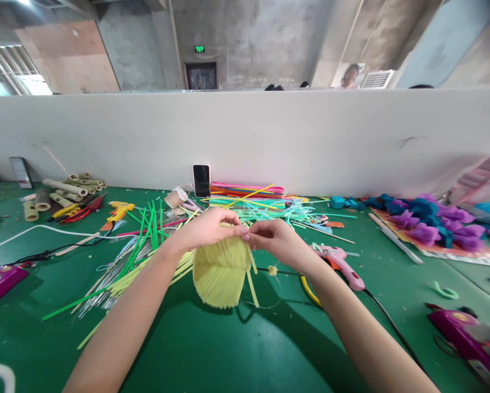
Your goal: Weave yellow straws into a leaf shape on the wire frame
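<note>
Over the middle of the green bench, here is the yellow piece, raised between my two hands, its close-packed fuzzy rows facing me and a crease running across it. My left hand arches over the top edge, thumb and fingers pinching it there. And in from the other side comes my right hand, thumb and finger pressed together at the top right corner, fingertips meeting those of the left! Loose strips dangle just below that pinch.

To the left, partly behind my forearm, yellow stems and green stems lie in a tangle, with a yellow glue gun beyond. Out right, near my wrist, a pink glue gun lies on its side, and farther over, purple flowers crowd together. Straight ahead, a phone leans upright against the white partition.
</note>
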The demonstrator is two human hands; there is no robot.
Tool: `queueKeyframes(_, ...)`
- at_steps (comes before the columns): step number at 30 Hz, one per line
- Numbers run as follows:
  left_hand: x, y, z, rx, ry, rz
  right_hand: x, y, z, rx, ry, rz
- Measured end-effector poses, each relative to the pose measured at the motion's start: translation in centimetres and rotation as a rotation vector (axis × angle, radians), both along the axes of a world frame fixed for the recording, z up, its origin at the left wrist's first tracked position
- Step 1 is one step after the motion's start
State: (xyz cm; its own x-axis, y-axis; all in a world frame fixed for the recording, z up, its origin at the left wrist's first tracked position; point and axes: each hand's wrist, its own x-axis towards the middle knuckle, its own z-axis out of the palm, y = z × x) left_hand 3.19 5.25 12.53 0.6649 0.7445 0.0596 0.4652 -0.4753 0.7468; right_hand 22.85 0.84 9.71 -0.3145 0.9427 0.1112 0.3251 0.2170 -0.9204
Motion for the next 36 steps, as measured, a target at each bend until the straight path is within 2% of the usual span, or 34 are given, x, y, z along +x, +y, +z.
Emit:
queueKeyframes(3,-0.1,0.0,0.1,-0.013,0.072,-0.033,0.0,-0.2,0.3,0.030,-0.033,-0.029)
queueKeyframes(6,-0.2,0.2,0.1,-0.050,0.056,-0.036,-0.1,-0.3,0.3,0.119,-0.126,-0.074)
queueKeyframes(9,-0.6,0.3,-0.8,-0.138,-0.007,-0.010,-0.2,-0.6,0.4,0.222,-0.227,-0.099)
queueKeyframes(12,-1.5,-0.1,-2.9,-0.280,-0.158,0.114,0.1,-1.1,1.1,0.348,-0.287,-0.172)
queueKeyframes(15,-2.5,-1.1,-5.9,-0.489,-0.373,0.284,0.8,-1.9,2.3,0.466,-0.292,-0.310)
queueKeyframes(18,-2.6,-2.1,-8.9,-0.497,-0.686,0.464,1.4,-3.1,2.3,0.545,-0.280,-0.418)
queueKeyframes(20,-2.1,-2.5,-10.5,-0.489,-0.841,0.556,1.5,-4.0,0.9,0.598,-0.307,-0.433)
queueKeyframes(23,-1.3,-2.8,-12.5,-0.520,-0.983,0.635,1.4,-4.9,-3.2,0.685,-0.387,-0.363)
queueKeyframes(26,-0.9,-3.2,-13.6,-0.532,-0.980,0.671,1.5,-4.7,-7.1,0.757,-0.480,-0.461)
queueKeyframes(28,-1.0,-3.6,-13.8,-0.535,-0.979,0.683,1.7,-4.5,-8.7,0.746,-0.543,-0.474)
queueKeyframes(31,-1.2,-4.1,-13.5,-0.534,-0.985,0.669,2.1,-4.3,-9.6,0.712,-0.551,-0.474)
queueKeyframes(36,-1.4,-4.1,-13.0,-0.582,-0.955,0.622,2.1,-4.6,-9.5,0.685,-0.444,-0.484)
